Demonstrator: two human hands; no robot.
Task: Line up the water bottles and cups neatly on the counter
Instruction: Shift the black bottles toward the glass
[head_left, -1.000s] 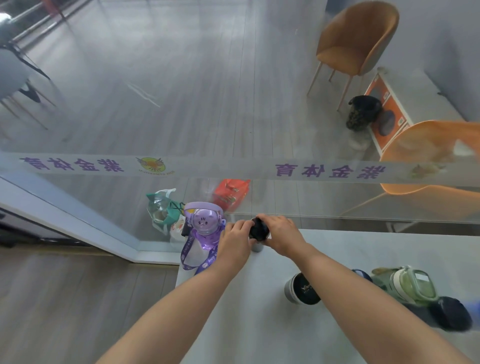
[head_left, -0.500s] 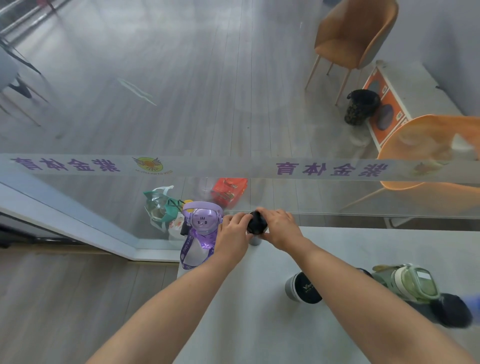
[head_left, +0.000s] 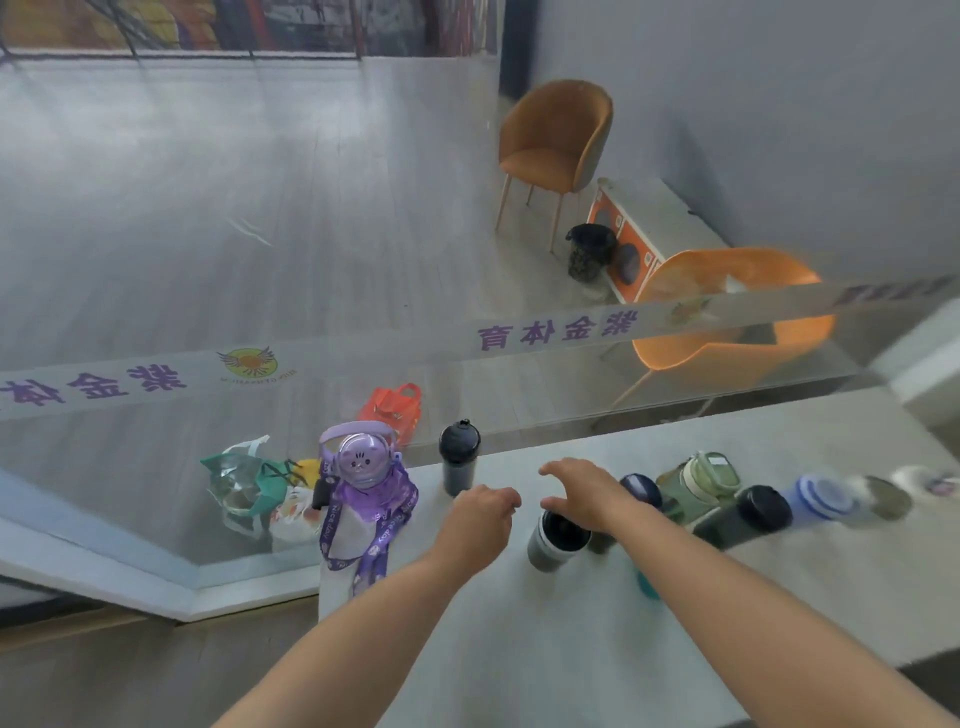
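Fingers first: the right hand (head_left: 584, 488) has its fingers (head_left: 553, 470) fanned out wide with nothing in them, hovering just over the grey cup (head_left: 556, 538). The left hand (head_left: 480, 519) is empty too, its fingers loosely curled. Half a second ago both hands were pinching the cap of the black bottle (head_left: 458, 457). Now they are off it and drawn back toward the person.

And there it stands: the black bottle is upright on its own, just right of the purple bottle (head_left: 363, 483), tight against the glass wall (head_left: 545, 405) at the back of the counter (head_left: 519, 649). That looks like two in the row, and the placing step looks finished.

The grey cup sits further right of the purple bottle and nearer the person, clearly out of line. Further right again is a loose bunch: a dark blue bottle (head_left: 641, 491), a green bottle (head_left: 701, 475), a second black one (head_left: 750, 514) and a blue-and-white one (head_left: 826, 499), all blurred. With the open hand poised above it, the grey cup looks like the next pick, bound for the spot beside the black bottle.
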